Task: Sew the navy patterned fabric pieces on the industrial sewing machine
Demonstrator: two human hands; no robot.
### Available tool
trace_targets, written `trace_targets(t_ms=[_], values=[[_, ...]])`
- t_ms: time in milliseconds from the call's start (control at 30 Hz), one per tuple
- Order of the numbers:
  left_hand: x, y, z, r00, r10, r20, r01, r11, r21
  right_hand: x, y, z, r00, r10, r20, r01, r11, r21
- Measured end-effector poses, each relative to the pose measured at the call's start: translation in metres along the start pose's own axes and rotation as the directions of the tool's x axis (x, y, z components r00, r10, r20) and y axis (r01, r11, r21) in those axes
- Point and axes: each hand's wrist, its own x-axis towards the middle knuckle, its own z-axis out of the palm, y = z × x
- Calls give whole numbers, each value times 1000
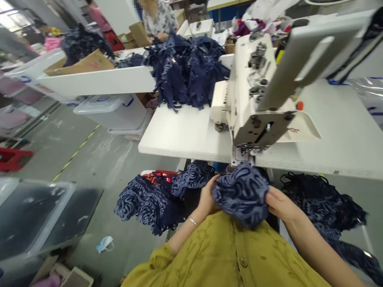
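Observation:
My left hand (207, 196) and my right hand (279, 205) both grip a bunched piece of dark blue patterned fabric (241, 193), one hand on each side. The fabric sits just below the presser foot of a white sewing machine (257, 95) at the front edge of the white table (179, 135). My fingers are curled into the cloth on both sides. A thin bracelet is on my left wrist. More of the same patterned fabric (149, 201) hangs to the left of my lap.
A heap of dark blue fabric pieces (185, 67) lies on the table behind the machine. More dark fabric (323, 207) lies at my right. Clear plastic bins (116, 111) stand on the floor at left. Another person (157, 18) works at the far table.

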Motion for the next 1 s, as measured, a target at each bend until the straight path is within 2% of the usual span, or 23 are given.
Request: trace_targets(t_ms=[67,100,133,167,233,267,300,333,400,467,500,533,600,700,767,800,833,867,900,933,1000], values=[[-1,4,-31,997,-37,-68,42,997,71,3,10,14,996,68,52,-66,997,-42],[1,7,-52,991,0,-135,29,976,216,7,14,21,995,82,61,-78,995,-69],[5,9,-75,976,74,-206,15,916,401,11,17,27,995,91,51,-85,991,-102],[10,8,-97,961,137,-240,32,807,590,15,21,31,992,110,61,-99,983,-158],[23,0,-133,953,217,-211,72,517,853,22,31,32,993,108,42,-96,969,-227],[29,-7,-142,959,215,-183,82,409,909,24,37,30,996,84,21,-76,963,-257],[32,-16,-145,969,179,-169,100,340,935,24,43,26,998,57,-11,-58,959,-276],[32,-26,-142,982,111,-154,116,294,949,24,50,20,997,41,-67,-58,958,-279],[24,-50,-122,986,-114,-122,148,261,954,20,68,1,972,66,-226,-121,963,-241],[10,-75,-96,927,-373,-32,155,305,940,11,87,-29,896,141,-420,-224,962,-154],[3,-88,-87,894,-448,32,146,358,922,4,98,-47,847,169,-504,-264,957,-123],[-2,-99,-81,872,-483,87,132,403,905,-5,109,-67,791,190,-582,-303,948,-101],[-4,-113,-80,862,-486,142,84,414,907,-31,132,-108,639,240,-731,-394,918,-43],[15,-109,-90,839,-494,229,-42,361,932,-82,168,-157,395,326,-859,-544,837,68],[40,-85,-84,842,-408,354,-165,430,888,-114,191,-176,260,373,-890,-626,767,139],[53,-68,-74,863,-284,417,-242,492,836,-128,203,-182,203,384,-901,-658,735,165],[65,-47,-59,869,-120,480,-343,553,759,-140,214,-185,150,384,-911,-684,705,185],[76,-25,-40,863,81,499,-447,583,678,-149,224,-188,102,375,-921,-706,680,198],[86,-2,-18,801,251,543,-575,576,581,-155,234,-189,59,357,-932,-723,659,206],[95,20,4,712,384,588,-693,520,499,-158,242,-191,21,332,-943,-738,642,209],[111,58,45,591,537,601,-805,355,475,-158,255,-195,-29,270,-962,-763,616,196]])
